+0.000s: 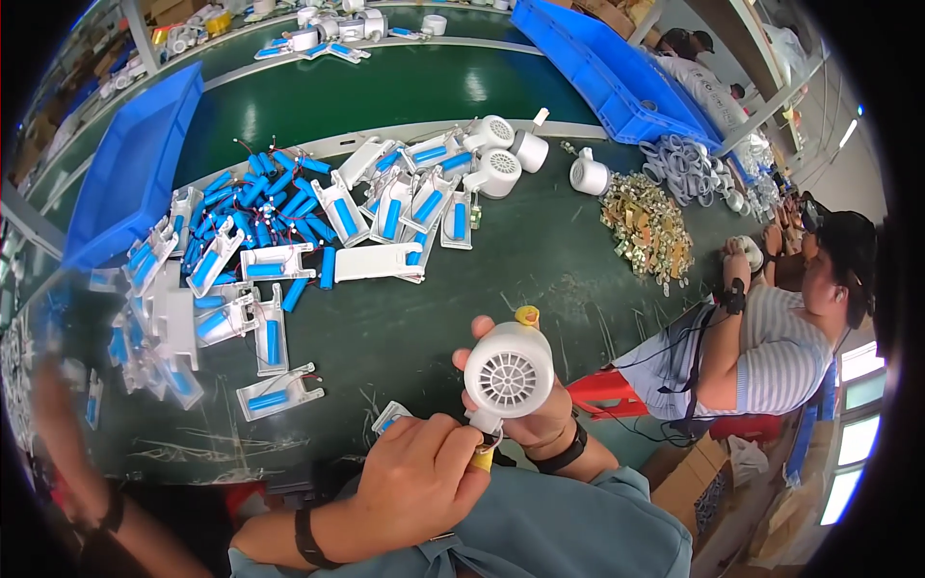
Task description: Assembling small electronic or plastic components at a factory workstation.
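My right hand point(540, 416) grips a white round fan head point(508, 371) from behind, its grille facing me; a yellow finger cot point(527, 315) covers the thumb tip above it. My left hand point(416, 479) is closed at the base of the fan head, where the neck comes down, with a yellow cot on one finger. The corner of a white handle shell with a blue cell point(389, 418) pokes out above the left knuckles. Both hands are over the near edge of the dark green table point(405, 332).
A heap of blue battery cells point(260, 197) and white handle shells point(275, 262) covers the table's left and middle. More fan heads point(501, 171) lie farther back, beside small brass parts point(647, 226). Blue bins point(130, 164) stand at left and back right. A seated co-worker point(771, 347) is at right.
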The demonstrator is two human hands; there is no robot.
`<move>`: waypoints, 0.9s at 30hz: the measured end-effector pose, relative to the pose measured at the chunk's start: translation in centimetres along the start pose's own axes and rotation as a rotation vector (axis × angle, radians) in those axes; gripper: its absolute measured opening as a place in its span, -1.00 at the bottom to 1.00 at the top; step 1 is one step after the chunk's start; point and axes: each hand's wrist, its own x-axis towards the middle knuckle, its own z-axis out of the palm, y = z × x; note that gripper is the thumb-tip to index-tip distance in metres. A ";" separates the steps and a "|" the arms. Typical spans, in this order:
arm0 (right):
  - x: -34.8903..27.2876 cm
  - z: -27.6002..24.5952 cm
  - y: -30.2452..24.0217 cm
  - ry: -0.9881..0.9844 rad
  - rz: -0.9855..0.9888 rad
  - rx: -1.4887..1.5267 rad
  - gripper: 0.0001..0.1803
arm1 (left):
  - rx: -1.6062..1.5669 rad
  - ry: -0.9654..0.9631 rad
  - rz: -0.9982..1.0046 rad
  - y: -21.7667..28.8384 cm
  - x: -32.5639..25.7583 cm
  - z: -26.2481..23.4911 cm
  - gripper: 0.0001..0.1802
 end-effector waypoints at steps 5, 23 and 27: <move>0.2 0.3 0.6 0.019 -0.050 -0.106 0.01 | 0.030 -0.047 -0.045 -0.9 -0.4 -0.3 -0.66; 1.5 1.3 2.2 0.272 -0.075 -0.958 -0.13 | -0.521 -0.226 -0.563 -5.5 -2.4 -1.5 -0.75; 1.5 1.0 2.3 0.278 -0.093 -1.041 -0.14 | -0.565 -0.182 -0.615 -5.1 -2.2 -1.3 -0.77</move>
